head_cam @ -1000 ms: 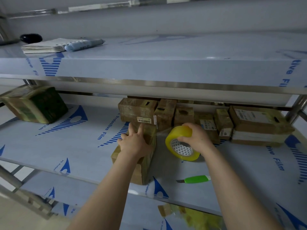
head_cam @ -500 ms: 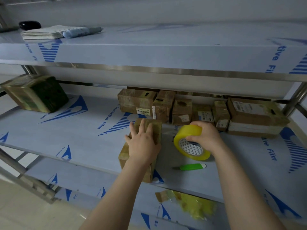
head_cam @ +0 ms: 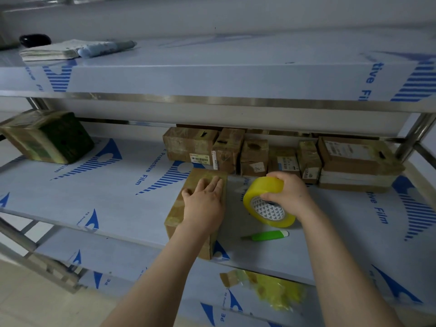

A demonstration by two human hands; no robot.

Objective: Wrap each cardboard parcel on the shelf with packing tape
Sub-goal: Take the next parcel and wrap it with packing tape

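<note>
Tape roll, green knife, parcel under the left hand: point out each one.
tape roll (head_cam: 257, 191): head view, on its yellow outer band.
green knife (head_cam: 266, 236): head view, middle of its green handle.
parcel (head_cam: 174, 214): head view, bare top face near its left edge.

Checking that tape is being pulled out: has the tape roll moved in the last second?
Yes. The tape roll in the right hand has come closer to the green knife lying on the shelf.

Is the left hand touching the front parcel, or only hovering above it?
Touching. The head view shows the left hand lying flat on the top of the front parcel, with no gap visible.
</note>
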